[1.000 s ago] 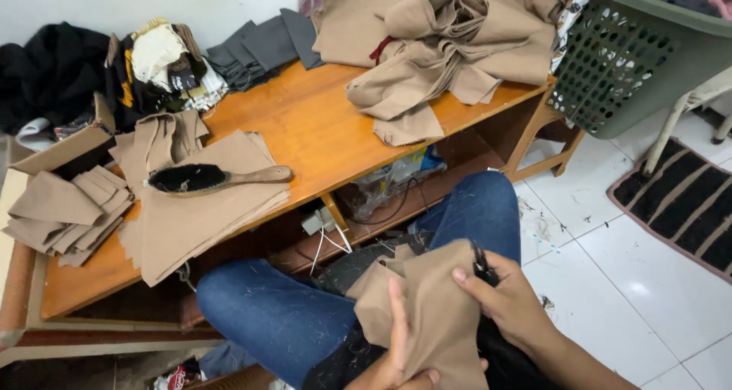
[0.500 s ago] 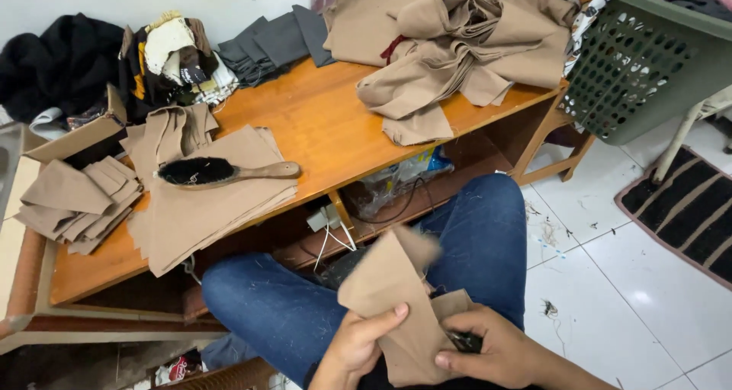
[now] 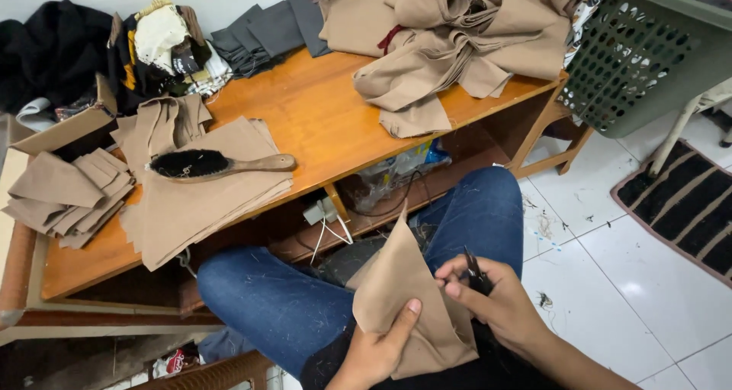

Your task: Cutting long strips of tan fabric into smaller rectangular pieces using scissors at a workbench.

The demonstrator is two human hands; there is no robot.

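seen from above, a seated person in blue jeans works over their lap. the left hand [image 3: 377, 352] is closed on the lower edge of a tan, roughly triangular piece of cut fabric [image 3: 404, 298], thumb pressed flat on its front, holding it upright between the knees. the right hand [image 3: 499, 306] is curled shut around a small black cutting tool [image 3: 474, 272], its tip just at the fabric's right edge; the exact kind of tool is too small to tell. ahead stands a low orange wooden desk [image 3: 320, 123]. on it, at left, a black-bristled brush with a wooden handle [image 3: 217, 163] lies on a flat stack of tan fabric pieces [image 3: 198, 199]. a loose heap of tan cloth [image 3: 457, 47] sits at the desk's far right, with folded grey fabric [image 3: 267, 32] behind. a dark green perforated plastic basket [image 3: 648, 51] stands to the right, over a white tiled floor [image 3: 610, 283]
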